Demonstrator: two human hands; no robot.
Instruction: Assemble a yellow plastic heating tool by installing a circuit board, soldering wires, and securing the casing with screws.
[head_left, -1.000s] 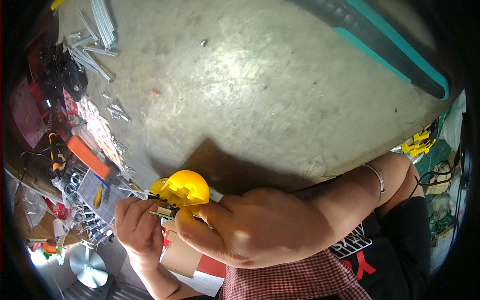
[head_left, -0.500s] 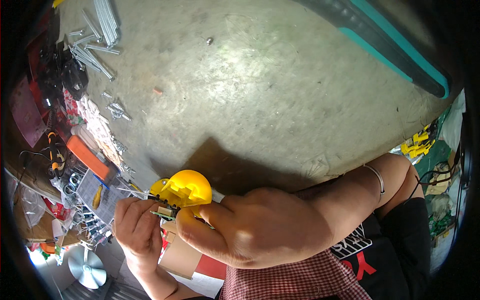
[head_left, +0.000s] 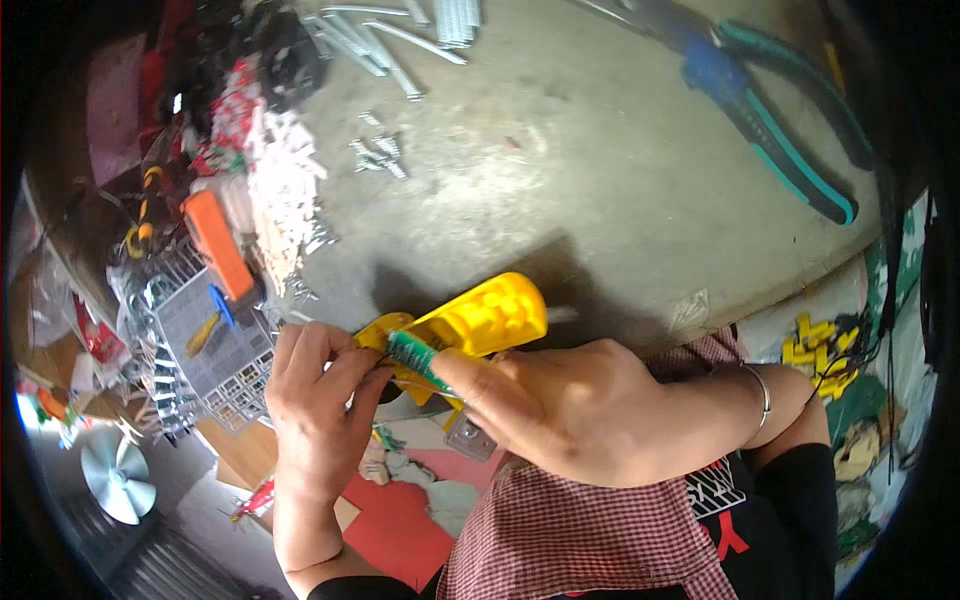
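A hollow yellow plastic housing (head_left: 495, 315) is held over the near edge of the worktop, its moulded inner side partly showing. Against it lies a small green circuit board (head_left: 415, 360), tilted, with a finger of my right hand (head_left: 570, 405) along its end. That hand is closed around the housing from the right; some of its fingers are hidden behind. My left hand (head_left: 320, 385) pinches at the left end of the board and housing, where a thin dark wire seems to run. What exactly sits between those fingertips is too small to make out.
Long silver screws (head_left: 385, 50) and short screws (head_left: 378, 158) lie on the grey worktop (head_left: 600, 180). Teal-and-black pliers (head_left: 780, 140) rest at the far right. An orange case (head_left: 218, 245) and a yellow-handled screwdriver (head_left: 203, 335) are at the left. Yellow parts (head_left: 820, 355) are heaped at the right.
The yellow housing has turned, showing more of its length and the board's green face. My view has shifted, so the worktop items sit further right and more of the pliers shows.
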